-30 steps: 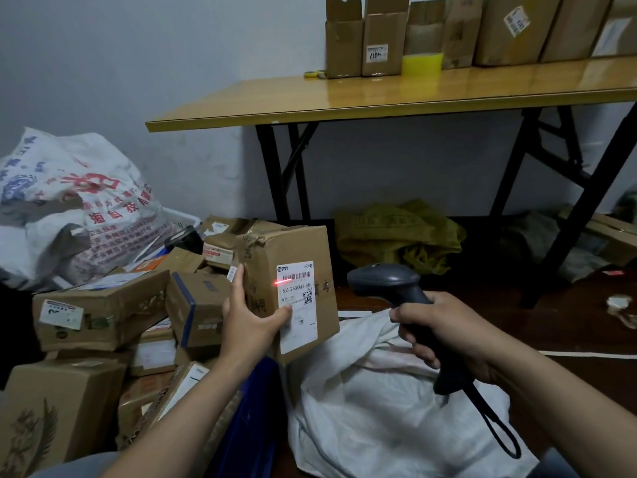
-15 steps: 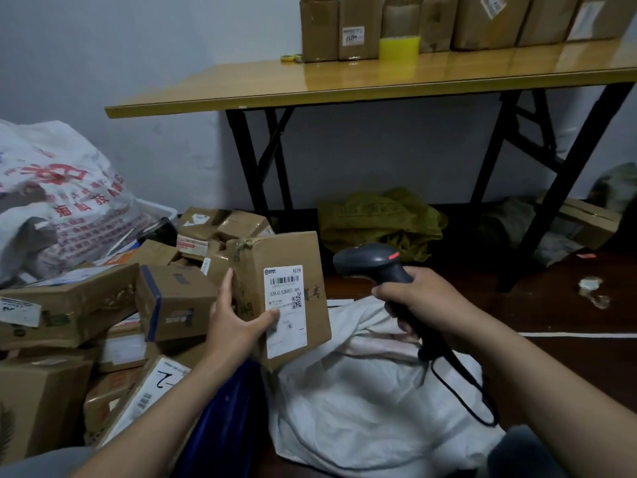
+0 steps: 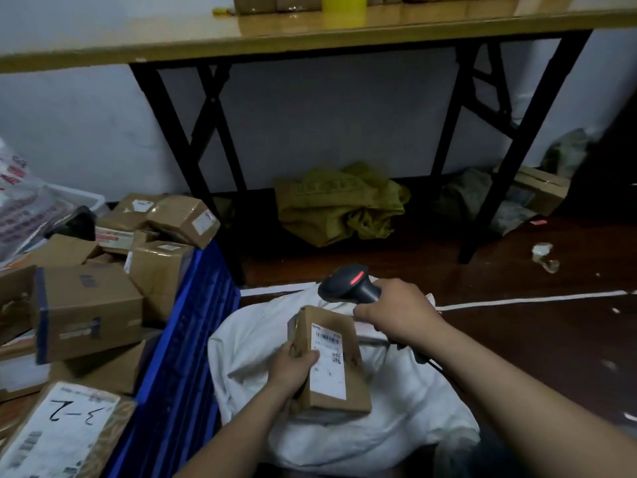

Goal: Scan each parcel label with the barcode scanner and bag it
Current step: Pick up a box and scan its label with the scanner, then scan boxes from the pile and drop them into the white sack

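Hands: left grip (image 3: 293, 370) holds brown cardboard parcel (image 3: 331, 367) over white sack (image 3: 379, 432). Beside it, right grip (image 3: 396, 312) clenches black barcode scanner (image 3: 348, 284).

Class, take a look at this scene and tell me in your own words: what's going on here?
A person is working through cardboard parcels. The left-hand grip holds a parcel, label up, over a white sack. The right-hand grip holds a barcode scanner just beyond the parcel, a red light showing on its head. More parcels lie piled at the left, beside a blue crate.
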